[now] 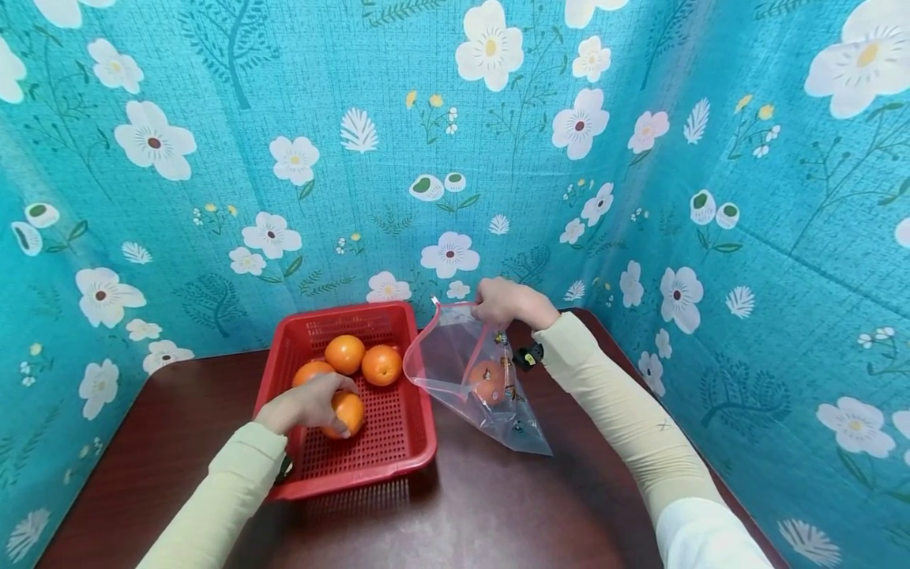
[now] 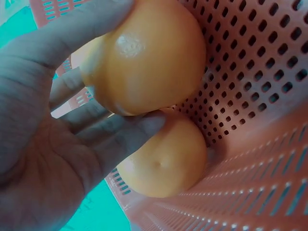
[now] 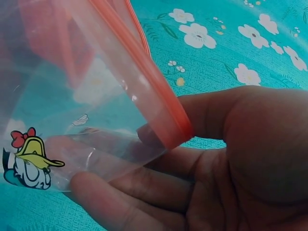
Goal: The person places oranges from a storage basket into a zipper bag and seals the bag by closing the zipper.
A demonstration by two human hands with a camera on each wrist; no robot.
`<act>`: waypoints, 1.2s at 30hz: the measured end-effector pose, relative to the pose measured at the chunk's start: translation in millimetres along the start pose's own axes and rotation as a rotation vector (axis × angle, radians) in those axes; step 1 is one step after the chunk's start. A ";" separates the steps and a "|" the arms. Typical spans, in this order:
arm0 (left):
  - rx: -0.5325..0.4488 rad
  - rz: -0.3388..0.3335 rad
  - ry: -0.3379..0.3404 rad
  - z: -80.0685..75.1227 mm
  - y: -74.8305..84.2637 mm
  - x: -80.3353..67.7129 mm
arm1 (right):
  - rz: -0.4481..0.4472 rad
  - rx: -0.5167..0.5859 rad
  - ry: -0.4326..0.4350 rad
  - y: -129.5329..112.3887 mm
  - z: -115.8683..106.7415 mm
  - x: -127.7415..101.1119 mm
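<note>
An orange sits in the red basket with the left hand curled round it, while the right hand pinches the open clear bag holding another orange alongside.

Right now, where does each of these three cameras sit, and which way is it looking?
Head: worn up high, looking down at the red basket, clear bag, both forearms.
Left wrist: beside the left hand, facing the orange it grips.
Right wrist: beside the right hand, facing the bag's red rim it pinches.
Shared: head and left wrist both show that orange in the basket.
</note>
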State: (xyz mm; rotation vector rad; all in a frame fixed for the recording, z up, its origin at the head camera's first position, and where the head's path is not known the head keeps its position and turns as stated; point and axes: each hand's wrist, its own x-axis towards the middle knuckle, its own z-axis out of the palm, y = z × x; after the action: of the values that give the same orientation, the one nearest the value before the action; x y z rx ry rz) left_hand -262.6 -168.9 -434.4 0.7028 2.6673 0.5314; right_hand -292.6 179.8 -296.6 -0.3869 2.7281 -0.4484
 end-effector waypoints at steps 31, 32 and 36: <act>-0.106 0.069 0.149 -6.7 -0.8 -3.7 | -0.022 -0.035 -0.005 -6.4 3.9 3.5; -0.104 0.074 0.155 -7.7 -0.4 -4.0 | -0.020 -0.036 -0.006 -6.8 3.7 3.4; -0.095 0.090 0.185 -12.3 0.8 -4.6 | -0.010 -0.037 -0.003 -8.1 2.4 3.3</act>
State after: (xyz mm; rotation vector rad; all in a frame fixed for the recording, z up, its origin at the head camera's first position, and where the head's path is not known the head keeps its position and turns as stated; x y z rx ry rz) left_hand -263.5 -173.9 -422.3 0.7826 2.7670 0.7776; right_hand -293.0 170.7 -296.8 -0.4107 2.7364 -0.3999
